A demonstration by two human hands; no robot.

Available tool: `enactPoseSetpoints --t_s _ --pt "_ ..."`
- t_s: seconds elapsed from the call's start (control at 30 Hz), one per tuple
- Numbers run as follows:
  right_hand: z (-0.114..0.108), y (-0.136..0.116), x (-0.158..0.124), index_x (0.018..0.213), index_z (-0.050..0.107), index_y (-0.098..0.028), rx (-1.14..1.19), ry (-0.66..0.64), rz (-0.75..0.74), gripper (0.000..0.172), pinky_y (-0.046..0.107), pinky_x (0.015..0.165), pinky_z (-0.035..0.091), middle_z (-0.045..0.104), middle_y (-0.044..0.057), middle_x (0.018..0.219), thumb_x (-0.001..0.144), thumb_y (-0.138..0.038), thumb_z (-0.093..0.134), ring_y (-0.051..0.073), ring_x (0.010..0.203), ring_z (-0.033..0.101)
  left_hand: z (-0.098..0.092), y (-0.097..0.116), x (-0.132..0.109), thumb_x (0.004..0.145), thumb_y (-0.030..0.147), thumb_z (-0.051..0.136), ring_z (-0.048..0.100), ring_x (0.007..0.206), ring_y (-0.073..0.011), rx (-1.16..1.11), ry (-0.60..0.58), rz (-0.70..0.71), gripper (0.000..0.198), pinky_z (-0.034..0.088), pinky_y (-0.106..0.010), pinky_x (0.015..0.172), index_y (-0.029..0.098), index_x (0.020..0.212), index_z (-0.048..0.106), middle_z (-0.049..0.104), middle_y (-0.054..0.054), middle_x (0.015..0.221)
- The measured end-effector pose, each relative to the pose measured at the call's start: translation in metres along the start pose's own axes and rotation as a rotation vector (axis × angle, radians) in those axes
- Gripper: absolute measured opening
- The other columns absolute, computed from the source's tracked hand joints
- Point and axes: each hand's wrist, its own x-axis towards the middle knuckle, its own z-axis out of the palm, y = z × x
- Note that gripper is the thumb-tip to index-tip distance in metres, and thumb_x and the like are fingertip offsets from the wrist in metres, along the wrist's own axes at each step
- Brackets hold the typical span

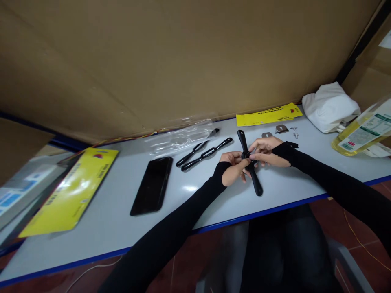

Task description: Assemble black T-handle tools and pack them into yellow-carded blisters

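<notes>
Between my two hands is a black spokeshave (256, 184), its long handles pointing away from me and toward me. My left hand (234, 166) is closed around its middle, thumb laid on the centre. From the right, my right hand (266, 151) pinches the same middle part with thumb and fingers; any small part under the fingertips is hidden. Left of my hands lie more black spokeshave bodies, one in front (209, 153) and one behind it (192, 155). Flat metal blades (281, 129) and small thumbscrews (295, 135) rest beyond my right hand, with a small black piece (292, 145) by the wrist.
A black phone (152, 186) lies on the left of the white table (106, 219). Yellow cards (71, 191) (269, 115), clear plastic packaging (181, 139), a white cloth bundle (330, 106) and a bottle of yellow liquid (351, 136) surround the work. Cardboard walls (183, 61) stand behind.
</notes>
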Motion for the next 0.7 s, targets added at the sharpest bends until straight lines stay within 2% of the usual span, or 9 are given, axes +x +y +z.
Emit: enactPoseSetpoints --t_s 0.23,0.4,0.53,0.7 --pt "0.003 0.003 0.001 0.101 0.07 -0.016 0.037 0.036 -0.036 0.036 0.021 0.047 0.047 0.077 0.002 0.076 0.084 -0.044 0.084 0.009 0.05 0.063 0.005 0.0 -0.005 0.085 0.013 0.072 0.07 0.044 -0.0197 0.001 0.043 0.047 0.01 0.048 -0.023 0.029 0.011 0.079 0.064 0.08 -0.013 0.076" --pt "0.004 0.005 0.003 0.099 0.072 -0.014 0.123 0.035 -0.056 0.041 0.021 0.045 0.048 0.074 0.001 0.068 0.079 -0.045 0.09 0.009 0.049 0.061 0.004 -0.001 -0.006 0.074 0.023 0.087 0.071 0.045 -0.0217 0.002 0.045 0.092 0.025 0.047 -0.023 0.028 0.012 0.079 0.064 0.08 -0.013 0.076" --pt "0.003 0.009 0.007 0.101 0.075 -0.013 0.167 0.037 -0.073 0.044 0.02 0.044 0.049 0.073 0.001 0.066 0.077 -0.045 0.092 0.008 0.047 0.06 0.001 -0.001 -0.003 0.068 0.03 0.088 0.072 0.047 -0.0253 -0.028 0.033 0.09 0.032 0.048 -0.026 0.028 0.014 0.077 0.063 0.079 -0.013 0.074" --pt "0.003 0.011 0.008 0.103 0.08 -0.012 0.244 0.024 -0.042 0.048 0.02 0.045 0.05 0.075 0.002 0.068 0.072 -0.044 0.097 0.008 0.048 0.06 0.001 -0.003 -0.003 0.067 0.034 0.089 0.07 0.045 -0.0219 0.005 0.037 0.126 0.036 0.05 -0.027 0.03 0.015 0.08 0.062 0.078 -0.011 0.074"
